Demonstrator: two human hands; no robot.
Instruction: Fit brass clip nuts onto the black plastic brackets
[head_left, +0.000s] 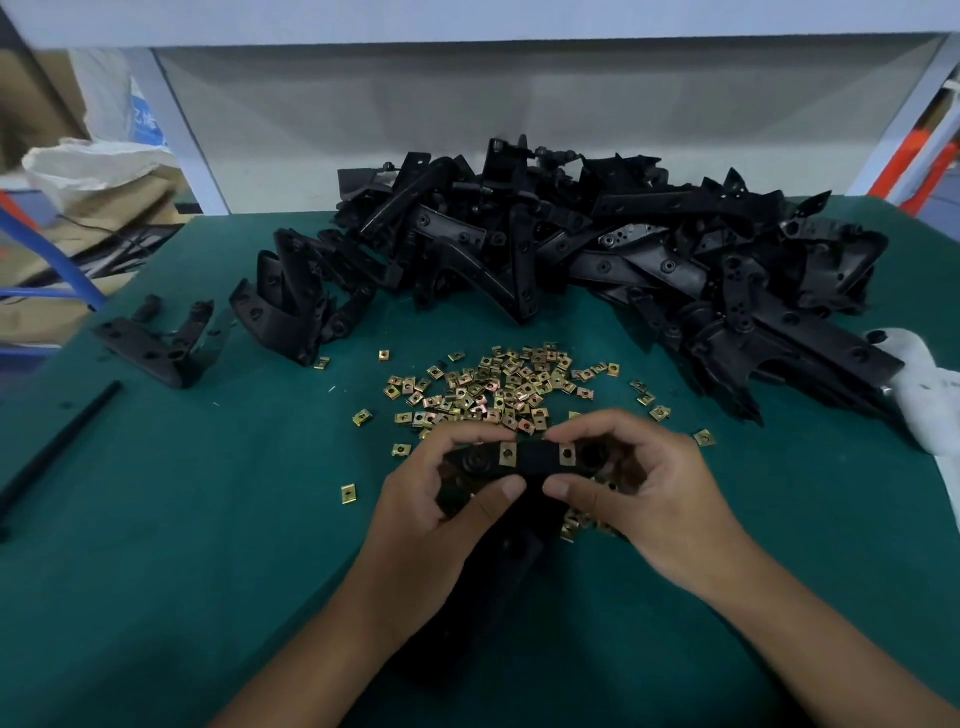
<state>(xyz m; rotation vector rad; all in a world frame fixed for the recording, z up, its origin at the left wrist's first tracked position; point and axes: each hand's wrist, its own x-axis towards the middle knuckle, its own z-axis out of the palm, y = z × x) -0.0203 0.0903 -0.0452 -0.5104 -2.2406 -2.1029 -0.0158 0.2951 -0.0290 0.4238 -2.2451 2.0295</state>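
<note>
Together left hand (441, 499) and right hand (639, 488) grip black bracket (535, 460), two brass clip nuts (508, 453) fitted

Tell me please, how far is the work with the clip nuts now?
Early, it seems. Done: apparently only a few brackets set apart at the left. In hand: the left hand and right hand hold one black bracket with two brass clip nuts already on it. Left: the large heap of brackets behind and many loose clip nuts.
</note>
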